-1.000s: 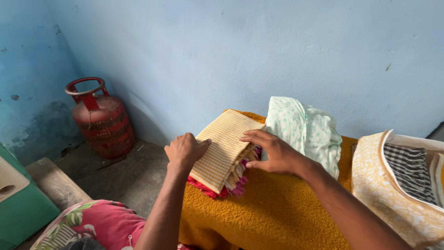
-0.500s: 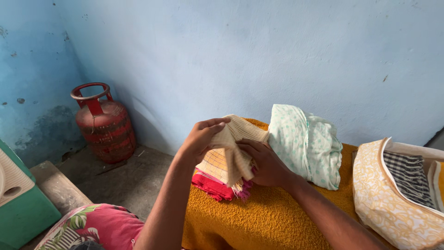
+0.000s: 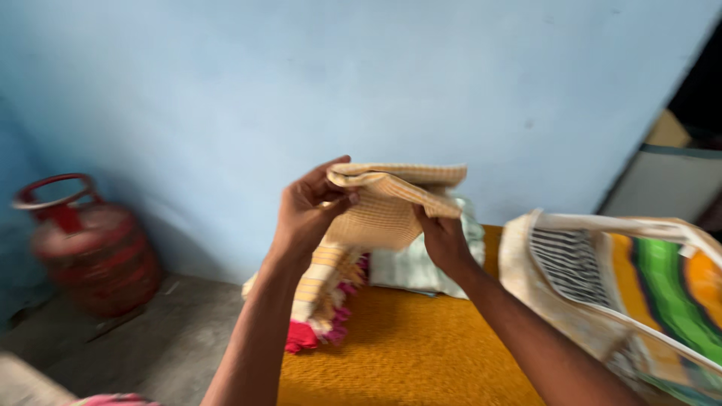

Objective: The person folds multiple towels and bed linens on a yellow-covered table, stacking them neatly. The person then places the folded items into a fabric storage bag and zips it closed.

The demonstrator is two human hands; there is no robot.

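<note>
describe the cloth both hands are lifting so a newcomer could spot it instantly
Start at the orange-covered table against the blue wall. Above its far left end, the left hand and right hand hold up a folded yellow checked cloth. Unlike the mint dotted fabric behind, it is airborne.

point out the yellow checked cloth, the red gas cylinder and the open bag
yellow checked cloth [image 3: 383,214], head view, on its hanging middle fold
red gas cylinder [image 3: 90,259], head view, on its rounded body
open bag [image 3: 526,278], head view, on its pale patterned front wall
</note>
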